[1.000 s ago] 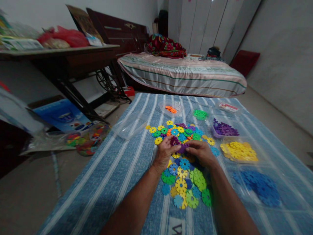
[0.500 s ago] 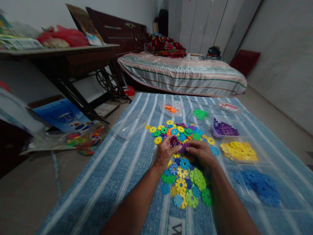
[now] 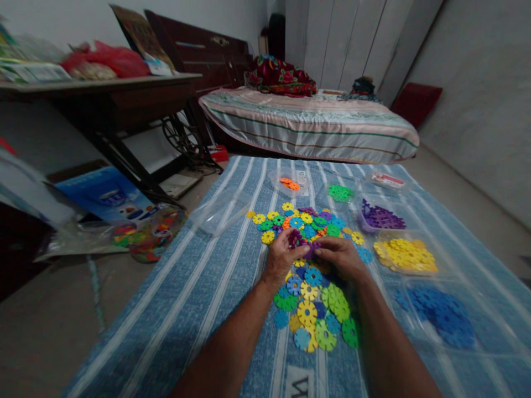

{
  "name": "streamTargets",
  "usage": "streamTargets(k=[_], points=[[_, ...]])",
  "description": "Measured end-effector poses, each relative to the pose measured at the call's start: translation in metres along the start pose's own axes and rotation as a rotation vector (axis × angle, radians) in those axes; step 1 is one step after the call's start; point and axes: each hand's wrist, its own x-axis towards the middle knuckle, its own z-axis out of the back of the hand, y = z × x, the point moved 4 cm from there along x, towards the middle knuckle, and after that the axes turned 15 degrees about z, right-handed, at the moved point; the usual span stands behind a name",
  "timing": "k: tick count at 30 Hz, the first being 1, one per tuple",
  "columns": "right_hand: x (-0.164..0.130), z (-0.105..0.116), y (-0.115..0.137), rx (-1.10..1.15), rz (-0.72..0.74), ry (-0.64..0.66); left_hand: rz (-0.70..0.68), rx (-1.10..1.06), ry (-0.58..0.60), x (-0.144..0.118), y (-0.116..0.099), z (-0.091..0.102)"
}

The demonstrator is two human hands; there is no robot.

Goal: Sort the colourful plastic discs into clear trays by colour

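Purple pcs (image 3: 310, 251) pinched btwn fingers of your L hand (image 3: 281, 258) & R hand (image 3: 343, 258); loose discs (image 3: 307, 313) crowd near side, yellow pcs (image 3: 404, 254) & blue pcs (image 3: 448, 318) right, clear tub (image 3: 219, 213) left.

Before you spreads a blue cloth (image 3: 186, 309) with pale stripes, laid over the table. A loose heap of many-coloured notched discs (image 3: 307, 312) lies along its middle. Left of the heap, you have a see-through plastic piece (image 3: 219, 213). Toward the far edge sit an orange-filled tub (image 3: 275, 178), a green-filled tub (image 3: 326, 191) and a tub showing red and white (image 3: 400, 188). Down your right side stand a purple-filled tub (image 3: 365, 225), a yellow-filled tub (image 3: 443, 262) and a blue-filled tub (image 3: 485, 326).
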Motion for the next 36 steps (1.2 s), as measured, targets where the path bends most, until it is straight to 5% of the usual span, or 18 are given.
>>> streamTargets(k=[36], points=[[-0.0003, 0.0003, -0.0010, -0.005, -0.016, 0.000, 0.015, 0.014, 0.024, 0.0002, 0.0001, 0.0001]])
